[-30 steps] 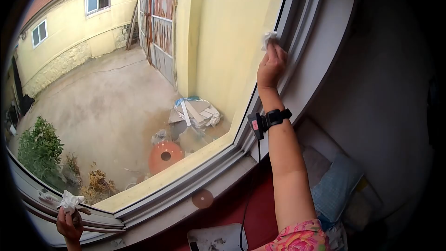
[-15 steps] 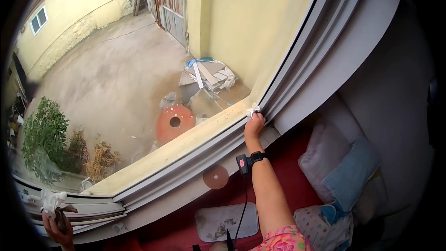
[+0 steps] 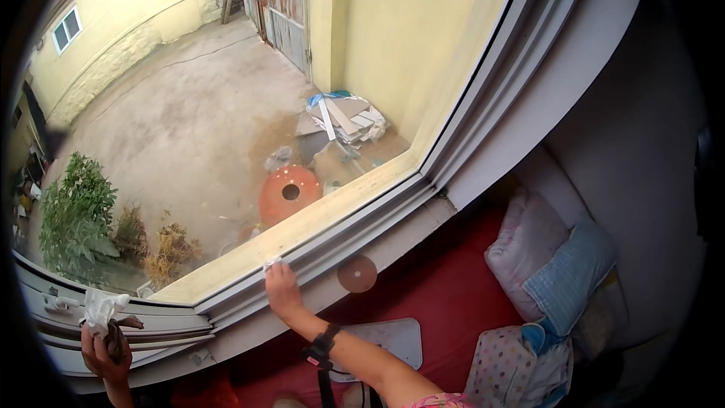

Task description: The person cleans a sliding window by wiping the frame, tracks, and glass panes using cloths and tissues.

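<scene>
My right hand [image 3: 284, 292] is closed on a small white tissue [image 3: 272, 263], pressed to the lower edge of the window glass where it meets the white window frame [image 3: 389, 198]. Most of that tissue is hidden by the fingers. At the lower left, my left hand [image 3: 104, 357] grips a crumpled white tissue [image 3: 103, 308] together with a dark brown, rag-like piece [image 3: 117, 335]. It is held up in front of the window's left part, near a white latch [image 3: 60, 303]. A black band [image 3: 323, 344] with a small device circles my right wrist.
Below the sill lies a red cover [image 3: 445, 279] with a white tray [image 3: 404, 336], partly behind my right arm. A round brown disc [image 3: 357, 274] sits at the sill. Pillows [image 3: 521, 238] and a dotted cloth [image 3: 498, 366] are at right. Outside are a plant [image 3: 79, 219] and stacked boards [image 3: 347, 117].
My right hand has slid left and down along the bottom of the window with its tissue, from the right corner to nearer the middle. My left hand keeps its hold, nearly in place.
</scene>
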Available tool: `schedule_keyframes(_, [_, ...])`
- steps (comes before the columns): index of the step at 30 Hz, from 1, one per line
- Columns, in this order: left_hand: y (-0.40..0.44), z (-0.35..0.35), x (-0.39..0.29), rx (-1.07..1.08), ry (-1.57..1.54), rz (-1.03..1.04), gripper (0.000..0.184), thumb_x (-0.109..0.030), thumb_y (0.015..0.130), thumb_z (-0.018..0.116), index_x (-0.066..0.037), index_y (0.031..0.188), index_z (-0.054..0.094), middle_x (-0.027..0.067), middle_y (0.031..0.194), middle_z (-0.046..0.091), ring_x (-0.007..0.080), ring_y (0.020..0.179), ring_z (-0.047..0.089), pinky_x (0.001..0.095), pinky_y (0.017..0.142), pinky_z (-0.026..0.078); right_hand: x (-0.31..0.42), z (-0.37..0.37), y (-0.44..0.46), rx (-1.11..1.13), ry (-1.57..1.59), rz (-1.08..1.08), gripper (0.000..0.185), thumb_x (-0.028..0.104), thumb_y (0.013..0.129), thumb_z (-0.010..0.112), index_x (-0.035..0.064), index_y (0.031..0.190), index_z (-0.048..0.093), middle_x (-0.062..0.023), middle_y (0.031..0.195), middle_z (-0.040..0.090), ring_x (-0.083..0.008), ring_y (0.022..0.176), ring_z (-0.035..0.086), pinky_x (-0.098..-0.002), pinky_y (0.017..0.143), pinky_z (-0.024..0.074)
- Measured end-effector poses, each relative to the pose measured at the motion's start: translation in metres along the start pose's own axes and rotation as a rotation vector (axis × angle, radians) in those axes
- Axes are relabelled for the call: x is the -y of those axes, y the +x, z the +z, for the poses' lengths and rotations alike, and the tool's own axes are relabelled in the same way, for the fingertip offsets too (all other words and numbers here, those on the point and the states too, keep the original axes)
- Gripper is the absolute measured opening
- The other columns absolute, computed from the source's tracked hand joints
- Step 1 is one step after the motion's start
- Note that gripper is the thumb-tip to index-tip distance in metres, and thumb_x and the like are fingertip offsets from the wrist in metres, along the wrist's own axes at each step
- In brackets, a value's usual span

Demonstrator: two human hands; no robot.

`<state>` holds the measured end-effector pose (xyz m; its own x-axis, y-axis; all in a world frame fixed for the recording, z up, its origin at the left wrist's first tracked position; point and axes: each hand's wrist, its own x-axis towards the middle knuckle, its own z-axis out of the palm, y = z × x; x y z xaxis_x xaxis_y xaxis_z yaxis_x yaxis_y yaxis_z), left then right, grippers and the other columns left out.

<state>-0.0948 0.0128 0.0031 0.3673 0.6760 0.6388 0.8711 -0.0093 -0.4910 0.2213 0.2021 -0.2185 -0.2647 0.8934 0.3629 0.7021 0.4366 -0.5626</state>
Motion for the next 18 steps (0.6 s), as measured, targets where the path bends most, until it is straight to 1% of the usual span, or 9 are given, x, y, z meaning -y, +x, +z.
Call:
schedule_keyframes(2, [0.002,0.001,0.001,-0.009,0.005,0.007,0.049,-0.014,0.077,0.067,-0.001,0.118,0.043,0.0251,0.119,0.050,0.0426,0.101,0.055,0.0468,0.082,0.048,0.007,0.000,-0.003,0.014,0.186,-0.095,0.013,0.001,0.076,0.052,-0.0003,0.087,0.058,-0.0128,0.091,0.053,-0.0296,0.088,0.053,-0.0360,0.077,0.0473])
schedule_keyframes(4, [0.007,0.000,-0.001,0.015,0.032,0.024,0.049,-0.013,0.077,0.067,0.000,0.117,0.044,0.0253,0.119,0.050,0.0424,0.101,0.055,0.0463,0.081,0.049,-0.001,-0.019,0.000,0.052,0.501,-0.277,0.024,-0.003,0.074,0.052,0.0017,0.096,0.061,-0.0131,0.095,0.057,-0.0301,0.093,0.054,-0.0363,0.081,0.0470])
schedule_keyframes(7, [0.010,-0.002,-0.005,0.027,0.043,0.025,0.048,-0.013,0.077,0.067,0.000,0.116,0.044,0.0258,0.118,0.051,0.0422,0.100,0.056,0.0459,0.080,0.049,-0.071,-0.084,0.035,-0.259,0.233,-0.123,0.034,-0.007,0.072,0.053,0.0050,0.103,0.062,-0.0118,0.098,0.059,-0.0313,0.092,0.054,-0.0380,0.082,0.0459])
schedule_keyframes(8, [0.009,-0.002,-0.006,0.033,0.045,0.021,0.048,-0.013,0.077,0.067,0.000,0.116,0.044,0.0260,0.118,0.051,0.0422,0.100,0.056,0.0458,0.080,0.049,-0.105,-0.105,0.048,-0.336,0.129,0.026,0.035,-0.007,0.072,0.054,0.0055,0.104,0.061,-0.0124,0.099,0.058,-0.0316,0.094,0.052,-0.0389,0.083,0.0443])
schedule_keyframes(9, [0.008,-0.001,-0.005,0.015,0.057,0.024,0.047,-0.014,0.077,0.067,0.001,0.116,0.044,0.0263,0.118,0.052,0.0422,0.099,0.056,0.0458,0.080,0.049,-0.148,-0.122,0.062,-0.418,0.019,0.195,0.034,-0.006,0.073,0.055,0.0063,0.104,0.061,-0.0130,0.100,0.056,-0.0320,0.097,0.050,-0.0402,0.085,0.0427])
schedule_keyframes(11, [0.013,-0.005,-0.007,0.005,0.066,0.035,0.045,-0.016,0.079,0.066,0.001,0.115,0.045,0.0264,0.116,0.053,0.0422,0.097,0.057,0.0453,0.079,0.050,-0.239,-0.151,0.088,-0.596,-0.179,0.301,0.030,-0.004,0.074,0.057,0.0068,0.101,0.062,-0.0128,0.098,0.055,-0.0324,0.096,0.050,-0.0408,0.086,0.0416])
schedule_keyframes(13, [0.014,-0.009,-0.006,0.001,0.074,0.046,0.044,-0.018,0.080,0.066,0.001,0.114,0.045,0.0263,0.115,0.054,0.0420,0.096,0.058,0.0448,0.078,0.050,-0.297,-0.175,0.109,-0.636,-0.279,0.403,0.025,-0.002,0.074,0.058,0.0072,0.097,0.064,-0.0128,0.096,0.057,-0.0327,0.093,0.053,-0.0396,0.083,0.0439])
schedule_keyframes(15, [0.018,-0.012,-0.009,0.002,0.091,0.051,0.044,-0.019,0.080,0.067,0.001,0.114,0.046,0.0260,0.114,0.054,0.0415,0.095,0.058,0.0443,0.078,0.051,-0.321,-0.180,0.121,-0.521,-0.355,0.473,0.019,0.000,0.074,0.057,0.0089,0.090,0.063,-0.0155,0.092,0.057,-0.0361,0.085,0.056,-0.0420,0.074,0.0466])
schedule_keyframes(18, [0.027,-0.017,-0.015,0.009,0.112,0.038,0.045,-0.017,0.078,0.069,0.001,0.112,0.046,0.0255,0.114,0.054,0.0407,0.095,0.058,0.0436,0.078,0.051,-0.320,-0.154,0.122,-0.477,-0.381,0.501,0.013,0.001,0.074,0.057,0.0061,0.086,0.061,-0.0166,0.089,0.057,-0.0367,0.084,0.056,-0.0435,0.073,0.0465])
